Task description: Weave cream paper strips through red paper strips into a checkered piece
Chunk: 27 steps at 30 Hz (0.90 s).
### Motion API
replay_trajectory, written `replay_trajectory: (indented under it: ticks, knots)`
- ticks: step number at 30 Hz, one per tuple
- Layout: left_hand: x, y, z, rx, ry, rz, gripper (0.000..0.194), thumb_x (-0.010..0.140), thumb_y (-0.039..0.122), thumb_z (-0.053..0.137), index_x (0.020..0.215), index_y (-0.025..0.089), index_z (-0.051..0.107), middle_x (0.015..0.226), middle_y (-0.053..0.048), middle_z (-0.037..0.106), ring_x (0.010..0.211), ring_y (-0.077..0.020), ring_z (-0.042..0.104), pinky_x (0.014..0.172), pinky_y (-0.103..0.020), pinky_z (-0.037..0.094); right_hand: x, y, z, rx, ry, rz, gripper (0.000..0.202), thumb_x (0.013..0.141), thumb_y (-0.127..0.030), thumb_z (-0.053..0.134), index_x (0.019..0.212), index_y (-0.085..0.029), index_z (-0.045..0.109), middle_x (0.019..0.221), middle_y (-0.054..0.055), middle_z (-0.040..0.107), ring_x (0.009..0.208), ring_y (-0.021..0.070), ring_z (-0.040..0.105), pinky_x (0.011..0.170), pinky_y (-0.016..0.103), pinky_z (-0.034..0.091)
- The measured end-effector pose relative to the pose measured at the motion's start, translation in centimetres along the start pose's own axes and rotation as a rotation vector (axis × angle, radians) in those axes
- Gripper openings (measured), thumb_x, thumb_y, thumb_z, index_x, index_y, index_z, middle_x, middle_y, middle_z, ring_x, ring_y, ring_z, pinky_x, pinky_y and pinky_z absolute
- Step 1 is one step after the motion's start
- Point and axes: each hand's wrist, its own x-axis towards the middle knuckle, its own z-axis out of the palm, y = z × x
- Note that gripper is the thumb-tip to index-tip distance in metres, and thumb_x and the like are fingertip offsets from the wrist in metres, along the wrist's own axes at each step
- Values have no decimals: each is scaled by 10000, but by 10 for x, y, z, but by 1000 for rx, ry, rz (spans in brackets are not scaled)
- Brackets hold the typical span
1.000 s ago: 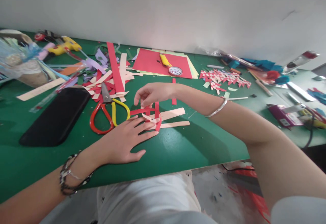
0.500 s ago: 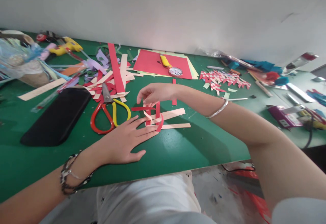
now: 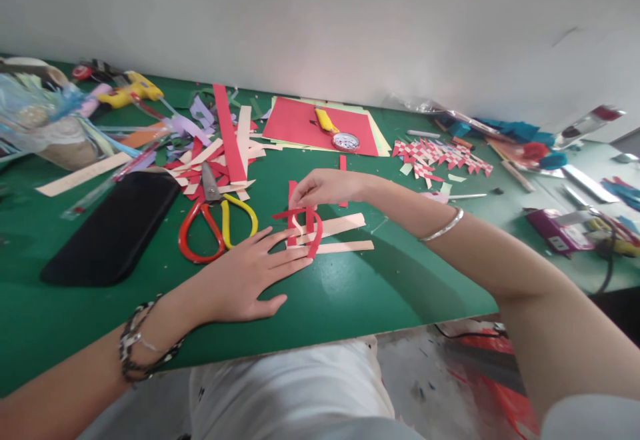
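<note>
My left hand (image 3: 250, 273) lies flat on the green table with its fingers spread. Its fingertips press the left ends of crossed red and cream paper strips. Two cream strips (image 3: 340, 227) stretch out to the right from there. A red strip (image 3: 316, 237) curls up beside the fingertips. Above this, my right hand (image 3: 327, 188) is bent down, its fingers pinched together at the upper ends of the strips. A short red strip (image 3: 280, 215) and a curled pale strip (image 3: 299, 223) run to its fingertips, which are partly hidden.
Scissors (image 3: 213, 207) with red and yellow handles lie left of the strips, near a black pouch (image 3: 113, 230). Behind are paper scraps (image 3: 200, 160), red sheets (image 3: 295, 120) and a magnifying glass (image 3: 345, 141). Woven checkered pieces (image 3: 440, 157) lie right; a glue gun (image 3: 131, 90) sits back left.
My right hand has shifted slightly right and down, drawing the short red strip and the curled ends rightward. A standing red strip shows at its left now. My left hand stays in place.
</note>
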Motion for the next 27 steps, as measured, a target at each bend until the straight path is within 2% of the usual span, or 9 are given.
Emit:
replay_trajectory:
  ticks: [2,5,8,10,14,20,27]
  knots:
    - [0,0,-1,-1,4,5,564,822,308,495,1374,228,414,1395,-28,498,1333,-314,325,1104,-500,248,-5,0,1,-38,-2,-8,154,809,-219,554,842,-161,694,906,24,671,783,110,560,696,221,430]
    - [0,0,0,-4,-5,-7,564,824,308,492,1377,237,409,1395,-32,496,1334,-312,326,1101,-505,250,-11,-2,3,-46,-16,-17,299,866,-398,508,844,-167,697,828,24,637,728,112,517,648,233,402]
    - [-1,0,2,-5,-16,-27,571,826,315,497,1386,249,400,1385,-33,507,1312,-320,357,1096,-515,249,-14,-5,5,-20,-36,-25,406,877,-514,457,800,-186,683,867,33,619,800,137,522,667,241,395]
    - [-2,0,3,-9,-19,-34,575,826,318,501,1388,253,399,1381,-30,512,1290,-325,384,1094,-520,249,-15,-6,7,-40,-43,-19,434,863,-551,467,723,-184,651,826,34,599,813,155,517,675,250,388]
    - [-1,0,1,-14,-19,-20,565,824,318,501,1377,249,415,1399,-16,494,1320,-323,346,1098,-501,251,-18,-2,9,-114,-58,-28,429,831,-530,540,602,-167,539,650,-3,459,674,132,443,619,251,344]
    - [1,0,1,-4,-10,-4,564,829,316,491,1381,234,409,1441,-15,440,1342,-311,312,1105,-493,237,-25,10,13,-115,-33,-121,352,820,-362,581,572,-162,431,727,-13,401,706,109,405,634,234,330]
    - [-1,0,2,3,-22,-8,568,836,326,488,1390,243,394,1466,-22,403,1342,-309,306,1101,-490,245,-35,20,22,38,71,-100,288,810,-390,566,653,-154,516,729,-22,457,683,98,427,662,246,355]
